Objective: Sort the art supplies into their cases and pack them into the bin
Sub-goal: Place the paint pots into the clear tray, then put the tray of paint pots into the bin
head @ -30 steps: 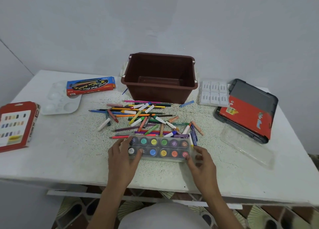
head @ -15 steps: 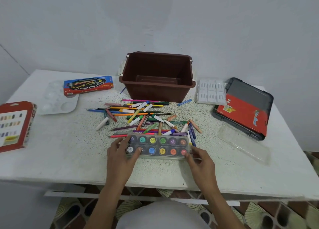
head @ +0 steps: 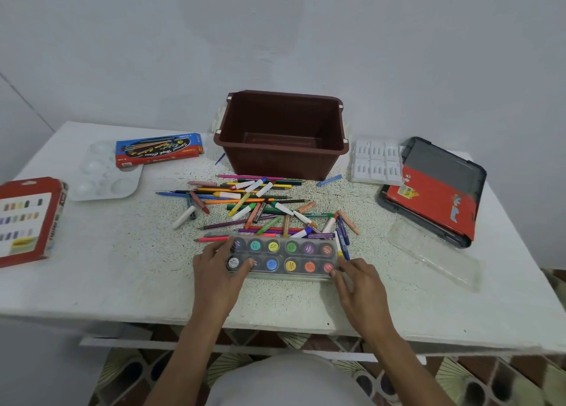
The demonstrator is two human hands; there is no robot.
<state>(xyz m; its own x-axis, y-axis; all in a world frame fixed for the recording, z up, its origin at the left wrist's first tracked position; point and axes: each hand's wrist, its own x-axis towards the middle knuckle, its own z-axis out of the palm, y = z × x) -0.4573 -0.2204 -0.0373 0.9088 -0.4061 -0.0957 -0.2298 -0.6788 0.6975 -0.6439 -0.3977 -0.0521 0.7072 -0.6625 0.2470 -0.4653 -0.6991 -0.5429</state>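
The clear plastic tray of twelve round paint pots (head: 283, 257) lies flat on the speckled white bench (head: 122, 268), near its front edge, its far side touching the loose heap of coloured pencils, crayons and markers (head: 260, 209). The left hand (head: 216, 271) lies over the tray's left end, fingers apart and fairly straight, pressing on the glossy pot caps. The right hand (head: 360, 286) meets the near right corner with fingers slightly bent; whether they pinch the rim or merely touch it I cannot tell.

The step in hand looks like securing this paint set. Thin moulded plastic of this kind will likely flex, so it is best held by both short ends and kept level. Drawing it away from the heap first should keep the slim round sticks from rolling. The long clear plastic lid (head: 435, 252), well apart to the right, probably fits it. The deep, smooth-walled brown plastic bin (head: 275, 162) stands open behind the heap
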